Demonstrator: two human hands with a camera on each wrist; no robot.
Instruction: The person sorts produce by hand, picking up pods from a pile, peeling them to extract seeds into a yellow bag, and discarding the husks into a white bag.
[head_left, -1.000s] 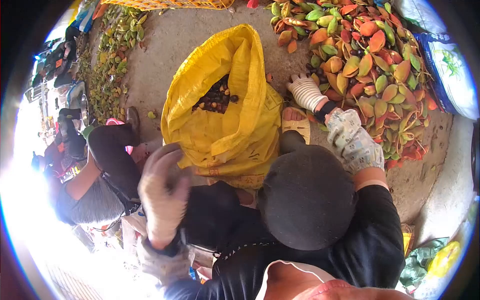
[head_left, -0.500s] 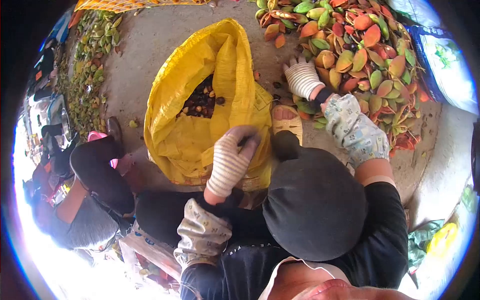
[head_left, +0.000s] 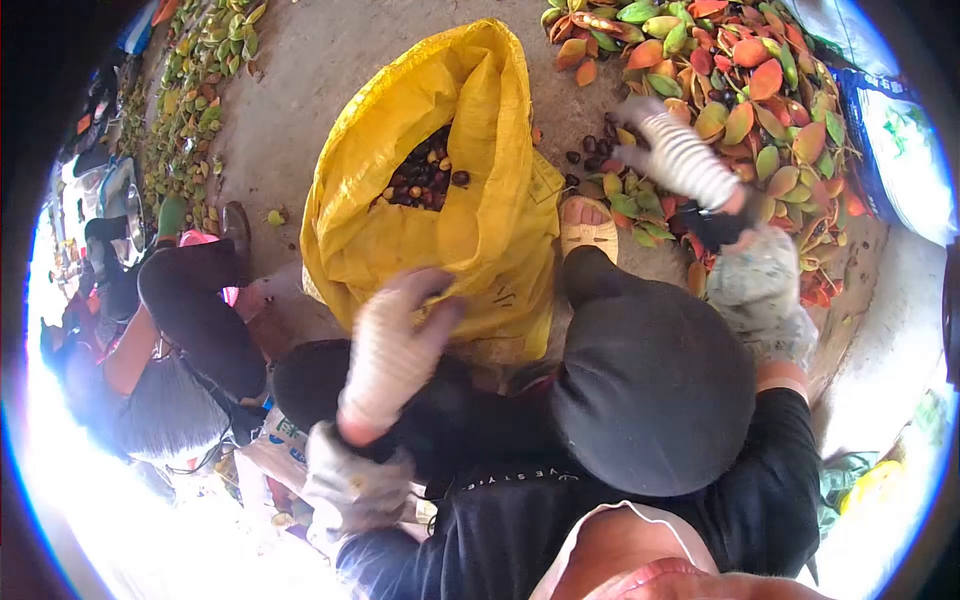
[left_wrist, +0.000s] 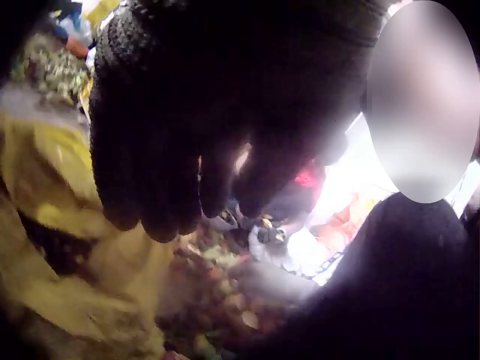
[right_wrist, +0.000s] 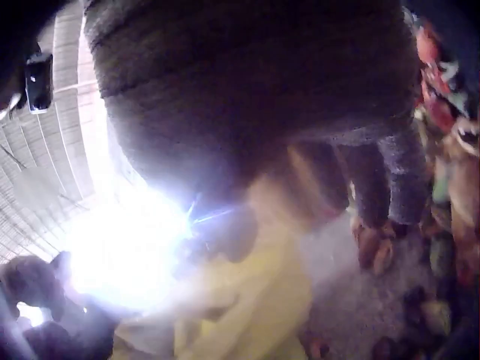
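Note:
My left hand [head_left: 395, 355], in a striped knit glove, hangs over the near edge of a yellow woven sack [head_left: 335, 230]. Its fingers are extended in the left wrist view, and nothing shows in its grasp. Inside the sack lie dark and pale brown nuts [head_left: 425, 175]. Over the left edge of a heap of red, orange and green pods [head_left: 770, 110] is my right hand [head_left: 680, 155], gloved and blurred. A tan blurred shape [right_wrist: 289, 191] appears by its fingers in the right wrist view; I cannot tell whether they hold it. Several loose dark nuts [head_left: 590, 155] lie beside that hand.
My black-clad knee [head_left: 655, 370] rises between the arms, with a sandalled foot [head_left: 590, 225] beside the sack. Another person [head_left: 190, 340] sits on the left. More pods [head_left: 185, 110] line the floor at far left. A blue-edged white bag [head_left: 895, 150] stands right of the heap.
My left hand swings rightward to the sack's front, then back slightly left. My right hand shifts right over the heap from the heap's left edge, uncovering dark nuts on the floor.

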